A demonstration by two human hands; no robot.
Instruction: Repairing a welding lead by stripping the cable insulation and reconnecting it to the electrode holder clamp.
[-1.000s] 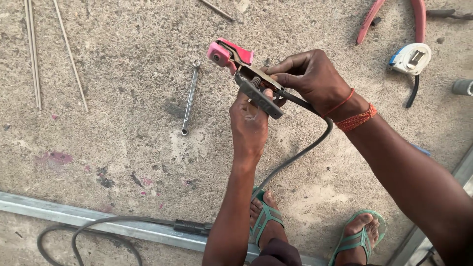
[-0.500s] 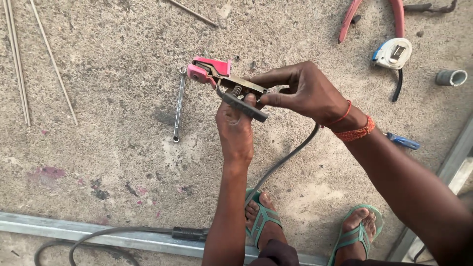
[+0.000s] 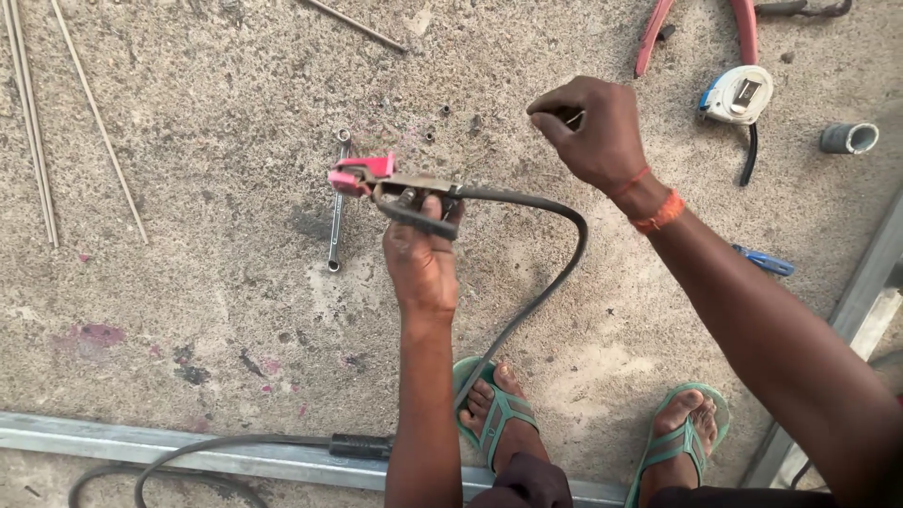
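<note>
My left hand (image 3: pixel 421 256) grips a welding electrode holder (image 3: pixel 395 188) with pink jaw covers and a metal clamp body, held above the concrete floor. Its black cable (image 3: pixel 555 263) loops from the holder's right end down toward my feet. My right hand (image 3: pixel 588 130) is raised to the right of the holder, fingers curled in a fist around a small item I cannot identify. An orange band is on that wrist. A spanner (image 3: pixel 337 202) lies on the floor just left of the holder.
Thin welding rods (image 3: pixel 38 122) lie at the far left. Red-handled pliers (image 3: pixel 701 28), a white tape measure (image 3: pixel 738 94) and a grey pipe fitting (image 3: pixel 848 137) sit top right. A metal bar (image 3: pixel 188 452) runs along the bottom, with another rail (image 3: pixel 870 292) at the right.
My right hand has let go of the holder and moved up and right. My left hand keeps the holder, now turned level.
</note>
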